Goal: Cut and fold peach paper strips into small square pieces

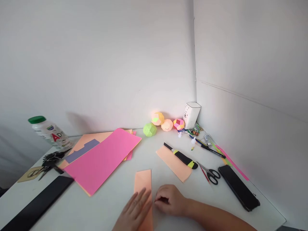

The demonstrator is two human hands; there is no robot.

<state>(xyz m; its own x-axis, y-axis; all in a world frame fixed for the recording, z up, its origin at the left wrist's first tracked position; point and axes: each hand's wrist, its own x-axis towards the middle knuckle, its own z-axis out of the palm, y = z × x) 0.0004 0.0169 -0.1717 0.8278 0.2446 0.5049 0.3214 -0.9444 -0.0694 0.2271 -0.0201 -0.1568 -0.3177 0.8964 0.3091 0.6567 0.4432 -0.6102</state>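
A peach paper strip [142, 178] lies lengthwise at the front of the white table, its near end running out of view. My left hand [134, 210] rests flat on it with the fingers stretched out. Just right of the strip's edge, my right hand [169, 199] is curled on the tabletop, thumb and fingertips drawn together. Whatever those fingers hold, if anything, is hidden. A second peach paper piece [172, 162] lies beyond my right hand, with a black and yellow-green utility knife [184, 158] across it.
Pink sheets [106, 160] and a black bar [40, 202] lie left, near a green-capped bottle [51, 133]. Scissors [211, 175] and a black phone [238, 186] are at right. Faceted paper balls [149, 129] and a white box [192, 115] stand along the back wall.
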